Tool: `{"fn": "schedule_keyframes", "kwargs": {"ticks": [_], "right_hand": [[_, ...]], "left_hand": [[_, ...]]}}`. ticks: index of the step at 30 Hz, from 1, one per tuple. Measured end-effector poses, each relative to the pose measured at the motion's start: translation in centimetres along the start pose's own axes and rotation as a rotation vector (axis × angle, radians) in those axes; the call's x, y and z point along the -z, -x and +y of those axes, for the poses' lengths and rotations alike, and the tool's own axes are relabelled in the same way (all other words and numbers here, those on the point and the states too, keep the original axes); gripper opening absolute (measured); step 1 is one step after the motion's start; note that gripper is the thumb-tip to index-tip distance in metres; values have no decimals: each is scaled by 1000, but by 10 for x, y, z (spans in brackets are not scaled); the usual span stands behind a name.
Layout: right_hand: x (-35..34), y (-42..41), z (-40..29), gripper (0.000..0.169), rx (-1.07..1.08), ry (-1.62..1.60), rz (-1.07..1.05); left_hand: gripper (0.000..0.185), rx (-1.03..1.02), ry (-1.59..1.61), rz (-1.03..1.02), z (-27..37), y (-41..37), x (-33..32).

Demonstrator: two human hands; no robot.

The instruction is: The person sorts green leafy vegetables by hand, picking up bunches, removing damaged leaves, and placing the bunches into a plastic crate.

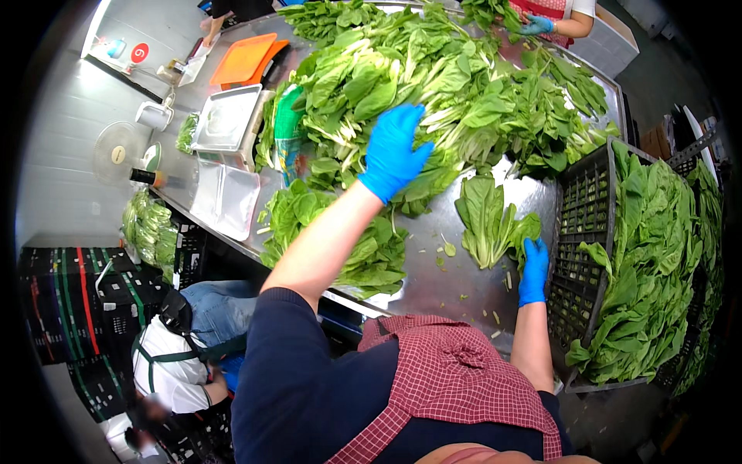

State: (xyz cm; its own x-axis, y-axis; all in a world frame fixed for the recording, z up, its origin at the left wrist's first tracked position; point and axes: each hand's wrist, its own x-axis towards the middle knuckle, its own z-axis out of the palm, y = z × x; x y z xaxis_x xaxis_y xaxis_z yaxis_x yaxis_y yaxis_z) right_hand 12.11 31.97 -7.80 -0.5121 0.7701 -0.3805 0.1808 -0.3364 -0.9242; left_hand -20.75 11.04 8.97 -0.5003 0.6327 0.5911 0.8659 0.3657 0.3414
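My left hand [396, 152], in a blue glove, is over the near side of a large heap of leafy greens [429, 75]. Its thumb stands apart from the fingers, and no bunch shows in its grasp. On the bare metal lies a small bunch of greens [484, 223] with pale stalks. My right hand [534, 271], also gloved in blue, is at the leaf edge on that bunch's right side, beside the black crate. Whether its fingers grip the leaf is unclear. Another pile of greens [371, 261] lies below my left forearm, partly hidden by it.
A black plastic crate [582, 232] full of greens stands at the right. Along the table's [429, 278] left lie a scale with a metal tray [227, 119], clear plastic bags [226, 197] and orange trays [243, 58]. Co-workers are at the far side and lower left.
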Motion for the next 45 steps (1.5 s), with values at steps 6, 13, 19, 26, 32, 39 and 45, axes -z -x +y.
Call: {"fn": "schedule_keyframes", "kwargs": {"ticks": [6,13,19,26,32,39,45], "right_hand": [[-15,6,-3,46,21,61,-26],[-6,5,11,45,-77,178,-74],[-13,15,5,46,-142,162,-60],[-25,13,11,42,-150,220,-138],[-23,22,9,36,-174,190,-142],[-21,28,4,31,-251,124,-154],[-19,26,13,33,-221,159,-158]], "left_hand": [[111,215,-579,-118,-75,-74,14],[151,717,-468,-522,-200,-96,31],[134,736,-314,-579,-181,-98,36],[117,747,-48,-362,-231,-80,42],[87,931,376,-220,-251,-66,49],[43,882,662,2,-228,-76,74],[110,759,-382,-194,-223,-90,41]]}}
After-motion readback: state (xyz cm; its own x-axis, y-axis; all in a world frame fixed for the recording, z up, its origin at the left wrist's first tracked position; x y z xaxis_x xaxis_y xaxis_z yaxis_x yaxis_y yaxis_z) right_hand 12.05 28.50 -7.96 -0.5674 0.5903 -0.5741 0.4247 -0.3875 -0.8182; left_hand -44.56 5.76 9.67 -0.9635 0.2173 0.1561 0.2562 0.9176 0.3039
